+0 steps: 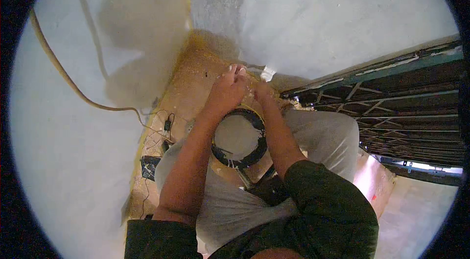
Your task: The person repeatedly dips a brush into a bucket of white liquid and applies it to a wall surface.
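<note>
Both arms reach forward over a round black bucket (261, 149) of smooth grey-white paste (237, 136), which stands between my knees. Beyond its far rim, my left hand (231, 84) has its fingers curled, with white smears on the fingertips. Close beside it on the right is my right hand (263, 91), closed and partly in shadow. A white-coated piece (268, 73) sticks out past the right fingers, its kind unclear under the coating. A thin pale edge runs between it and the left fingertips.
A pale wall (73, 151) rises on the left, with a brown cable (66, 74) hanging along it. Thin wires and a black adapter (168, 124) lie at its foot. A folding metal gate (387, 107) stands to the right, below another pale wall (342, 19). The floor (188, 70) is dusty brown.
</note>
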The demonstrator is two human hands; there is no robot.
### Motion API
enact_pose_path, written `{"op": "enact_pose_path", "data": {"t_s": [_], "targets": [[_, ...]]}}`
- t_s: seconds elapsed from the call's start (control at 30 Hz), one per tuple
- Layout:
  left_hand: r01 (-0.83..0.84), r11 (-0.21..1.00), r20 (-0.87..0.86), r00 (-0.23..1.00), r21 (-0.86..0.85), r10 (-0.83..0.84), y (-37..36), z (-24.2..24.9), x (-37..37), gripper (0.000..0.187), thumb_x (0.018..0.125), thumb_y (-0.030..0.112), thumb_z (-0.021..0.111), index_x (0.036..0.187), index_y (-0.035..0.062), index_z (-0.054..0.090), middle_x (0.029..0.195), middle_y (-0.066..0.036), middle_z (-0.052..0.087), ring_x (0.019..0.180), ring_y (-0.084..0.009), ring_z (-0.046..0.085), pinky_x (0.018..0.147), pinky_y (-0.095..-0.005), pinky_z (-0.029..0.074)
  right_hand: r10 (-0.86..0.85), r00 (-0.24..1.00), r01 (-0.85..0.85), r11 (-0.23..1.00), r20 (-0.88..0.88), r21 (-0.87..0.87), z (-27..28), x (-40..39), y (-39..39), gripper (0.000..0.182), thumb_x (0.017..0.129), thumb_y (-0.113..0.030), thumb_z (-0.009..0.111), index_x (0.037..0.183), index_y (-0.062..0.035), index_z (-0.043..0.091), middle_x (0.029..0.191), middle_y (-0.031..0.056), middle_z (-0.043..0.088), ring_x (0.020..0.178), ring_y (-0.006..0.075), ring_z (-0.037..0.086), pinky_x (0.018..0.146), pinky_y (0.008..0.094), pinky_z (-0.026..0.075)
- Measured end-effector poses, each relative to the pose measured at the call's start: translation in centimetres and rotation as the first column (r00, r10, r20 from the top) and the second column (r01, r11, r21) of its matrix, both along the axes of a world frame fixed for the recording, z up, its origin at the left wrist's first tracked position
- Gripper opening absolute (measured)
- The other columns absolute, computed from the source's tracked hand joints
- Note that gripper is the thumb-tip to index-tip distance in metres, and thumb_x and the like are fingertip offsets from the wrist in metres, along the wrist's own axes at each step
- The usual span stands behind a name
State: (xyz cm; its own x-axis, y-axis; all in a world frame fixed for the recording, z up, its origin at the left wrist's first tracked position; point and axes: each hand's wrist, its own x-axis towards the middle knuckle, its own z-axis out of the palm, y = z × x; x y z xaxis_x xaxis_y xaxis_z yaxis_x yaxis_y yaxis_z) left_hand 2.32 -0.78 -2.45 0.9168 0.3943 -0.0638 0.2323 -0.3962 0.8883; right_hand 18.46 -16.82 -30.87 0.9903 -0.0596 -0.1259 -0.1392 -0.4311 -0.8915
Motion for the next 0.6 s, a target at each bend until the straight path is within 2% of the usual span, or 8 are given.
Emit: {"op": "enact_pose_path", "data": {"t_s": [0.07,0.27,0.33,0.37,0.43,0.47,0.53,0.6], "targets": [[0.006,0.997,-0.066,0.998,-0.071,-0.011,-0.1,0.8,0.3,0.042,0.092,0.033,0.041,0.109,-0.003,0.053,0.104,-0.028,0.058,0.101,-0.0445,0.053,0.086,-0.0476,0.042,-0.032,0.992,0.05,0.988,-0.121,0.145,2.8,-0.9,-0.2,0.021,0.088,-0.016,0.044,0.077,0.0005,0.053,0.065,0.0126,0.05,0.059,0.0253,0.049,0.054,0.0375,0.041],[0.053,0.997,0.003,0.999,-0.054,-0.052,-0.4,0.1,0.8,0.04,0.094,0.031,0.037,0.109,-0.0023,0.053,0.102,-0.027,0.059,0.099,-0.0427,0.055,0.085,-0.0469,0.042,-0.031,0.916,0.233,0.853,-0.401,0.467,12.2,0.2,0.4,0.028,0.089,-0.015,0.045,0.066,-0.0028,0.052,0.053,0.0052,0.044,0.046,0.0174,0.044,0.045,0.0338,0.038],[0.062,0.996,-0.023,0.998,-0.061,-0.064,-0.4,0.0,0.8,0.04,0.094,0.031,0.037,0.109,-0.0018,0.053,0.1,-0.026,0.059,0.097,-0.0417,0.056,0.085,-0.0464,0.043,-0.01,0.981,-0.013,0.993,0.191,0.118,13.3,-1.7,0.3,0.029,0.094,-0.023,0.039,0.075,-0.0046,0.051,0.054,0.001,0.039,0.049,0.0112,0.042,0.044,0.0285,0.035],[0.064,0.996,-0.052,0.996,-0.065,-0.068,-0.5,0.0,0.9,0.039,0.094,0.031,0.038,0.109,-0.0013,0.053,0.098,-0.026,0.06,0.095,-0.0407,0.057,0.084,-0.0459,0.043,-0.016,0.981,-0.007,0.993,0.193,0.119,13.8,-2.1,0.1,0.029,0.094,-0.023,0.039,0.075,-0.0046,0.051,0.054,0.001,0.039,0.049,0.0112,0.042,0.044,0.0285,0.035],[0.071,0.995,-0.018,0.997,-0.073,-0.073,-1.0,-0.2,0.7,0.038,0.094,0.031,0.038,0.109,-0.0007,0.053,0.098,-0.025,0.06,0.094,-0.0401,0.058,0.083,-0.0455,0.043,-0.158,0.865,0.033,0.965,0.476,0.26,14.8,-2.9,-0.1,0.028,0.096,-0.026,0.034,0.083,-0.0047,0.048,0.055,-0.0012,0.038,0.051,0.0089,0.041,0.045,0.0269,0.034],[0.074,0.994,0.017,0.997,-0.084,-0.073,-1.3,-0.2,0.5,0.037,0.093,0.03,0.039,0.109,0.0,0.053,0.097,-0.024,0.06,0.093,-0.0395,0.058,0.083,-0.0451,0.044,-0.164,0.865,0.039,0.964,0.474,0.261,16.5,-3.4,-0.4,0.028,0.096,-0.026,0.034,0.083,-0.0047,0.048,0.055,-0.0012,0.038,0.051,0.0089,0.041,0.045,0.0269,0.034],[0.113,0.989,0.008,0.994,-0.099,-0.113,-2.3,1.0,-0.1,0.036,0.093,0.03,0.039,0.109,0.0006,0.053,0.098,-0.024,0.06,0.094,-0.0393,0.058,0.083,-0.0448,0.044,-0.287,0.875,0.049,0.853,0.389,0.519,20.3,-3.8,-1.6,0.029,0.097,-0.028,0.034,0.088,-0.0039,0.047,0.055,-0.0021,0.038,0.052,0.0086,0.041,0.045,0.0267,0.034],[0.156,0.981,0.005,0.988,-0.119,-0.157,-3.2,0.8,-0.2,0.035,0.093,0.03,0.04,0.11,0.0012,0.053,0.098,-0.024,0.06,0.095,-0.0391,0.058,0.083,-0.0446,0.044,-0.235,0.922,0.066,0.879,0.308,0.473,18.1,-0.9,-4.5,0.032,0.097,-0.03,0.034,0.084,-0.0041,0.047,0.055,-0.0019,0.038,0.052,0.0087,0.042,0.045,0.027,0.034]]}}
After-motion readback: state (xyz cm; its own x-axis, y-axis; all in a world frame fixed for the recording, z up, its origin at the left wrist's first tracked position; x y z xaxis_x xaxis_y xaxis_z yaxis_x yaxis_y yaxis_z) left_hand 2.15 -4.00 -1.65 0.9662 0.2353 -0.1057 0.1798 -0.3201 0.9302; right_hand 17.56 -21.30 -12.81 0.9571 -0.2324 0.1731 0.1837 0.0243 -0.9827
